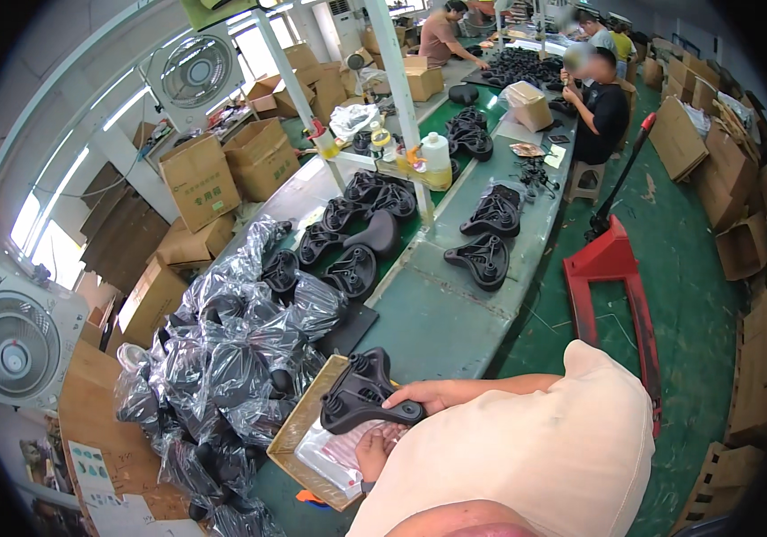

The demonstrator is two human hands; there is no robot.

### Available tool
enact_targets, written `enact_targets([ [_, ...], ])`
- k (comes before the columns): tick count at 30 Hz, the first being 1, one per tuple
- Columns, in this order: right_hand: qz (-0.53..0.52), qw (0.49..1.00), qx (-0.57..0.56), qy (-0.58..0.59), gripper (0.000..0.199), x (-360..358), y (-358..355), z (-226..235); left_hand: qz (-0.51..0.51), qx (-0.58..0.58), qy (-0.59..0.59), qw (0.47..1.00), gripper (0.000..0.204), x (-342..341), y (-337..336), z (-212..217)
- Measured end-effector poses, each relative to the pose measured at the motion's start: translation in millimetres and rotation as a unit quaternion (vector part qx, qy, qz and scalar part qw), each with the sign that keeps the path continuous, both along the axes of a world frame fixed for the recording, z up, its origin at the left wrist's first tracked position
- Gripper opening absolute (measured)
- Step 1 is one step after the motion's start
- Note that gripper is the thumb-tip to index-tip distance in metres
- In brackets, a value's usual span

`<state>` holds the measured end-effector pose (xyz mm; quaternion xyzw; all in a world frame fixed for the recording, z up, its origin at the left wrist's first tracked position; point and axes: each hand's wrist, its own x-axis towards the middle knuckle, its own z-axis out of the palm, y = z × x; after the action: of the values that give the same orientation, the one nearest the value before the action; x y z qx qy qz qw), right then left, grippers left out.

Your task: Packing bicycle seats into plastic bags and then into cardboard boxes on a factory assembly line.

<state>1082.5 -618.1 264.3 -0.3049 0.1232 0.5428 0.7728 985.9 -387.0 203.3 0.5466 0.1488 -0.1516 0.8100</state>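
Observation:
A black bicycle saddle (358,391), underside up, is held over a shallow cardboard box (296,428) at the table's near end. Its narrow nose is gripped by my right hand (419,396), thumb on top and fingers closed round the edge. Just below it, my left hand (376,450) is at the clear plastic bags (334,455) in the box, its fingers curled and partly hidden. Whether the left fingers pinch a bag cannot be made out. To the left lies a heap of saddles in clear plastic bags (222,358).
Bare saddles (482,261) stand along the green workbench (437,304), beside metal posts and a yellow-white bottle (437,157). An orange tool (312,497) lies by the box. A red pallet jack (611,259) stands on the right. Co-workers (600,107) work farther along the bench.

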Motion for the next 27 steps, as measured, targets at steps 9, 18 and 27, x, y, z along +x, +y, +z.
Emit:
enact_targets([
  [9, -0.071, 0.984, 0.112, -0.115, 0.042, 28.8, -34.3, -2.3, 0.257, -0.253, -0.080, 0.929, 0.019, -0.1, 91.6, 33.9],
  [18, -0.055, 0.823, -0.145, -0.546, 0.102, 12.3, -37.7, 61.2, 0.226, 0.031, 0.006, 0.974, 0.022, 41.3, 69.6, 100.1],
  [27, 0.095, 0.666, -0.318, -0.667, 0.099, -0.2, 4.9, -10.8, 0.045, 0.514, -0.482, 0.709, 0.004, 87.0, -35.8, 224.9],
])
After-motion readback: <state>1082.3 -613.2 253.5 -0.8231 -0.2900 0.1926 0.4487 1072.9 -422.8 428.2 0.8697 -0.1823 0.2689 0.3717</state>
